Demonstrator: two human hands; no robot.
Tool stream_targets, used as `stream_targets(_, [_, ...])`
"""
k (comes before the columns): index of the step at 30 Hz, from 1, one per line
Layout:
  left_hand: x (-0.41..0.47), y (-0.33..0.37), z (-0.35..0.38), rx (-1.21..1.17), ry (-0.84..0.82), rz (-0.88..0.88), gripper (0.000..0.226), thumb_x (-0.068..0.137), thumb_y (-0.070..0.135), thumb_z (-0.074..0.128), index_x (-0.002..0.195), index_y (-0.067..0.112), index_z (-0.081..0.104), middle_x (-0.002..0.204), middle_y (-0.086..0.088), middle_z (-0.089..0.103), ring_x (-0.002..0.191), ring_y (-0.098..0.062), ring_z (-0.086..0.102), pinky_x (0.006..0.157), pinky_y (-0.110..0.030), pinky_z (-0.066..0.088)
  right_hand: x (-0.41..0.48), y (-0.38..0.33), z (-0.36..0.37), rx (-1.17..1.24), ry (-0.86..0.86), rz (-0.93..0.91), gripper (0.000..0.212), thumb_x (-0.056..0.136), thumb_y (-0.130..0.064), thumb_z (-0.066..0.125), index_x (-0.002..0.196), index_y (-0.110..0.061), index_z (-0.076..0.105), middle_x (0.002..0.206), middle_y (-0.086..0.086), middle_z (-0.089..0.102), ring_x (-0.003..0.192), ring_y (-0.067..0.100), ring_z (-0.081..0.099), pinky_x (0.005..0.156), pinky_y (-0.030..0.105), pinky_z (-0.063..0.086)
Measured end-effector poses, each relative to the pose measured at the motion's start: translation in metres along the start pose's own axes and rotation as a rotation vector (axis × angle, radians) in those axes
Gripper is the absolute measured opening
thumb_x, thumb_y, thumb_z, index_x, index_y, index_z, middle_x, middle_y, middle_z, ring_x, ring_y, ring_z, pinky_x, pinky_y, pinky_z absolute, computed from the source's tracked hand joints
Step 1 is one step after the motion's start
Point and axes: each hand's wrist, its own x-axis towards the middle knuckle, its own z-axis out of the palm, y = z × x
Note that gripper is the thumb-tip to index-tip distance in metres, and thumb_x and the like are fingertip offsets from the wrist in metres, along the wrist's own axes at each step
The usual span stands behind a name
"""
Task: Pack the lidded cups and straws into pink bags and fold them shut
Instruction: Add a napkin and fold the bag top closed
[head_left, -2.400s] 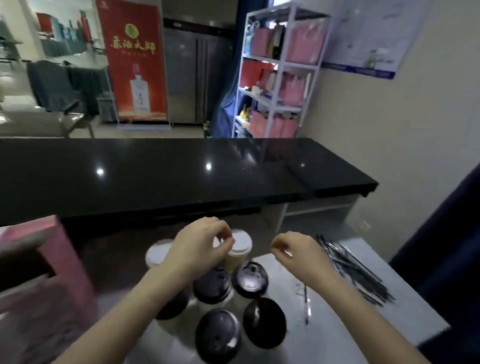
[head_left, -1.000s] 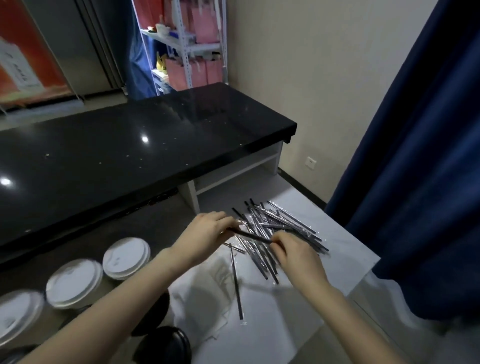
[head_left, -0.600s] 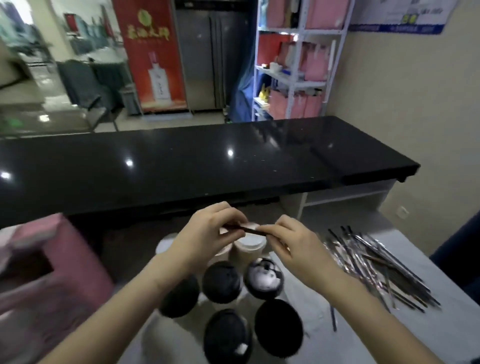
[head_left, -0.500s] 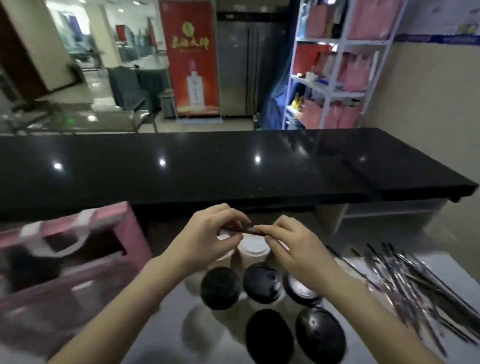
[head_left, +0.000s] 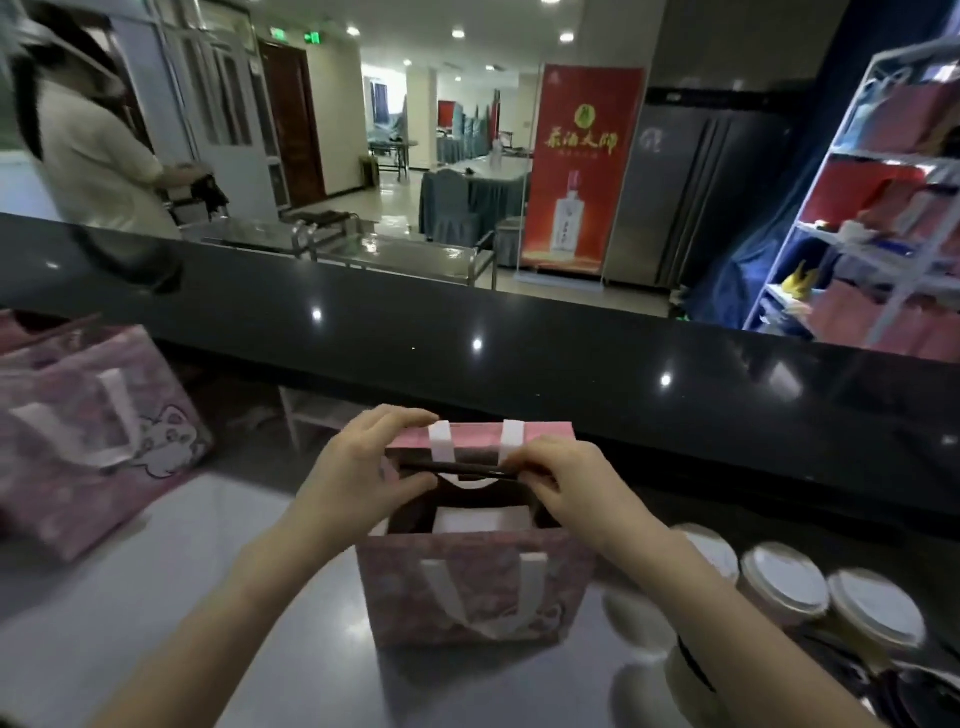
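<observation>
An open pink bag (head_left: 475, 587) with white handles stands on the grey table right in front of me. A white-lidded cup (head_left: 475, 519) shows inside it. Over the bag's mouth I hold a dark wrapped straw (head_left: 460, 469) level. My left hand (head_left: 363, 473) pinches its left end and my right hand (head_left: 566, 488) pinches its right end. The left hand's fingers also reach over the bag's far rim.
A second pink bag (head_left: 88, 431) stands at the left. White-lidded cups (head_left: 784, 577) line up to the right, with dark-lidded ones at the bottom right corner. A black counter (head_left: 519, 353) runs across behind. A person (head_left: 93, 156) stands beyond it at the far left.
My view has swung left from the straw pile and cups to the bag. Both hands carried the straw along and now hold it over the open bag.
</observation>
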Motion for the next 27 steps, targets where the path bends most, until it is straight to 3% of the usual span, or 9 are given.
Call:
stream_targets(3, [-0.010,-0.036,-0.005,0.064,-0.215,-0.124,0.088,0.068,0.040,0.083,0.143,0.037,0.036,0.143,0.022,0.037,0.143,-0.004,0.022,0.116,-0.033,0.024,0.009,0.001,0.018,-0.044,-0.041,0.047,0.022,0.092,-0.010,0.058,0.103,-0.025,0.070,0.100,-0.011,0.065,0.095,0.006,0.059,0.087,0.024,0.049])
stream_targets(6, [-0.019,-0.055,-0.002,0.001,-0.374,-0.144,0.096,0.069,0.052,0.079,0.147,0.044,0.024,0.144,0.032,0.014,0.142,0.005,-0.002,0.118,-0.032,0.012,0.014,0.004,0.033,-0.051,-0.175,0.104,0.025,0.092,-0.010,0.057,0.105,-0.029,0.068,0.102,-0.016,0.061,0.095,0.004,0.059,0.087,0.023,0.050])
stream_targets(12, [-0.019,-0.072,-0.002,-0.048,-0.393,-0.135,0.092,0.071,0.058,0.074,0.148,0.041,0.026,0.150,0.031,0.009,0.140,0.010,-0.006,0.117,-0.027,0.010,0.023,0.013,0.042,-0.165,-0.284,0.239,0.029,0.091,-0.010,0.053,0.110,-0.027,0.067,0.111,-0.008,0.065,0.088,0.006,0.059,0.076,0.020,0.047])
stream_targets(16, [-0.018,-0.073,0.002,-0.053,-0.390,-0.117,0.089,0.072,0.068,0.067,0.147,0.044,0.026,0.152,0.031,0.009,0.140,0.010,-0.007,0.119,-0.031,0.011,0.018,0.016,0.036,-0.118,-0.280,0.194,0.036,0.091,-0.024,0.061,0.126,-0.035,0.059,0.127,-0.017,0.057,0.114,0.002,0.053,0.098,0.024,0.045])
stream_targets(19, [-0.018,-0.069,0.006,-0.119,-0.470,-0.113,0.108,0.050,0.084,0.068,0.142,0.060,0.016,0.149,0.041,-0.011,0.138,0.013,-0.016,0.113,-0.030,0.009,0.014,0.020,0.031,-0.201,-0.119,0.056,0.044,0.090,-0.031,0.061,0.133,-0.034,0.053,0.136,-0.018,0.048,0.125,0.003,0.042,0.106,0.027,0.038])
stream_targets(21, [-0.017,-0.068,0.010,-0.084,-0.498,-0.083,0.118,0.044,0.083,0.071,0.141,0.064,0.007,0.148,0.039,-0.020,0.140,0.008,-0.019,0.111,-0.030,0.011,0.016,0.026,0.026,-0.334,-0.042,-0.050,0.052,0.089,-0.039,0.060,0.139,-0.030,0.048,0.145,-0.011,0.044,0.132,0.010,0.035,0.112,0.034,0.032])
stream_targets(23, [-0.013,-0.069,0.015,-0.041,-0.466,-0.083,0.118,0.049,0.073,0.075,0.142,0.062,0.003,0.149,0.038,-0.021,0.141,0.005,-0.016,0.112,-0.031,0.014,0.022,0.033,0.022,-0.453,-0.067,-0.080,0.067,0.087,-0.059,0.051,0.145,-0.028,0.040,0.153,-0.007,0.033,0.142,0.015,0.021,0.118,0.041,0.021])
stream_targets(25, [-0.006,-0.070,0.017,-0.040,-0.406,-0.125,0.112,0.056,0.063,0.076,0.143,0.059,0.006,0.151,0.035,-0.015,0.141,0.004,-0.010,0.113,-0.035,0.018,0.033,0.039,0.015,-0.498,-0.202,-0.025,0.096,0.074,-0.086,0.031,0.150,-0.026,0.028,0.159,-0.008,0.017,0.147,0.013,0.002,0.121,0.040,0.000])
stream_targets(27, [0.004,-0.074,0.019,-0.012,-0.366,-0.156,0.108,0.058,0.061,0.076,0.144,0.055,0.011,0.155,0.029,-0.005,0.143,0.000,-0.007,0.115,-0.038,0.019,0.044,0.044,0.009,-0.434,-0.352,0.052,0.120,0.055,-0.098,0.026,0.152,-0.028,0.017,0.161,-0.011,0.005,0.147,0.009,-0.011,0.119,0.042,-0.010])
